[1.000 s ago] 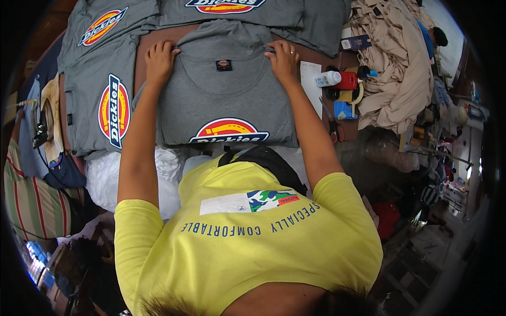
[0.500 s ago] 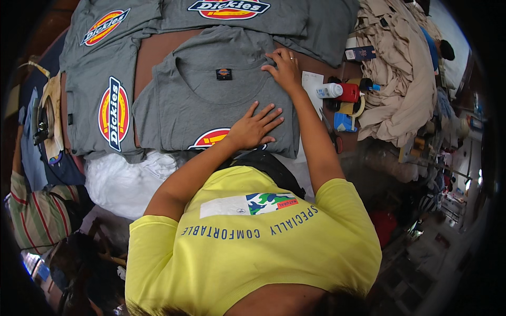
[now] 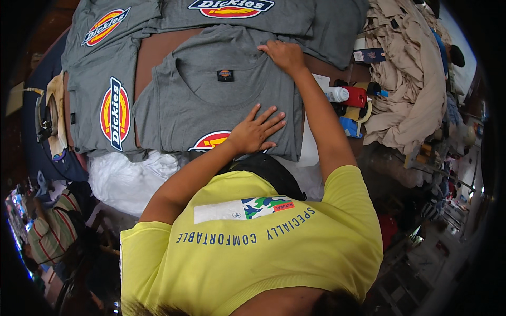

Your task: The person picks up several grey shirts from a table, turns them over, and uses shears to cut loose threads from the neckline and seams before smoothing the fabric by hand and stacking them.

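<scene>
A grey T-shirt [image 3: 221, 102] with a wide neckline lies in front of me, a small dark label inside its collar. My left hand [image 3: 257, 130] rests flat on its lower front, fingers spread, next to a partly covered red and yellow print. At the far right shoulder of the shirt, my right hand [image 3: 284, 55] is closed with its fingertips drawn together on the cloth.
More grey printed shirts [image 3: 84, 95] surround the brown table [image 3: 155, 52]. To the right are a white bottle [image 3: 337, 94], a red container [image 3: 356, 97], a tape roll [image 3: 365, 111] and heaped beige cloth [image 3: 406, 79]. A white plastic bundle [image 3: 132, 174] lies lower left.
My right hand has moved slightly farther away along the shirt's shoulder, and its spread fingers have closed on the cloth. The left hand stays flat in nearly the same place.
</scene>
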The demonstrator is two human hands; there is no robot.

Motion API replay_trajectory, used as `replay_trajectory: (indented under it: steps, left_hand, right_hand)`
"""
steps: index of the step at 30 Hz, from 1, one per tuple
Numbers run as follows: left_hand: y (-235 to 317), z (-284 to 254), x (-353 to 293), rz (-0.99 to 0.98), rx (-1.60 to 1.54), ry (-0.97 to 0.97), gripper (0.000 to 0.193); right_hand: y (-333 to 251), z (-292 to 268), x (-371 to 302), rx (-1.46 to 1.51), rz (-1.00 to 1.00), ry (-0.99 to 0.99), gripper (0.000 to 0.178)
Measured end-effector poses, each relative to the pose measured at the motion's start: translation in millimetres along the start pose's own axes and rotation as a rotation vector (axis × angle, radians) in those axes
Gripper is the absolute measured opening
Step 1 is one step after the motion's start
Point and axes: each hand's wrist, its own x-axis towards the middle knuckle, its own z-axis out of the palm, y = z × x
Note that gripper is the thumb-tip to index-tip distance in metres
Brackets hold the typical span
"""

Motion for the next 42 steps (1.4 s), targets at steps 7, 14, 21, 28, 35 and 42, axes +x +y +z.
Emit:
replay_trajectory:
  steps: [7, 14, 21, 28, 35, 42]
  left_hand:
    - [-0.4, -1.0, 0.1, -0.005, -0.004, -0.027, 0.065]
    - [-34.7, -35.4, -11.5, -0.015, -0.244, 0.087, 0.043]
    - [-187.9, -92.4, -97.0, -0.662, 0.415, 0.557, 0.034]
    - [-229.9, -104.7, -92.4, -0.780, -0.061, 0.286, 0.031]
    - [-202.0, -103.5, -90.3, -0.382, 0.379, 0.357, 0.043]
    - [-240.9, -121.6, -79.5, -0.706, 0.135, 0.277, 0.061]
  right_hand:
    - [6.5, 11.1, 5.6, -0.096, -0.012, 0.029, 0.041]
    - [2.8, -18.9, -4.6, 0.188, 0.139, -0.269, 0.038]
    - [6.6, -49.2, -17.7, 0.639, 0.327, -0.368, 0.033]
    - [13.6, -39.9, -5.7, 0.765, 0.530, -0.478, 0.029]
    - [4.5, -24.3, -12.9, 0.642, 0.597, -0.441, 0.024]
    - [5.2, -25.9, -7.1, 0.664, 0.633, -0.468, 0.023]
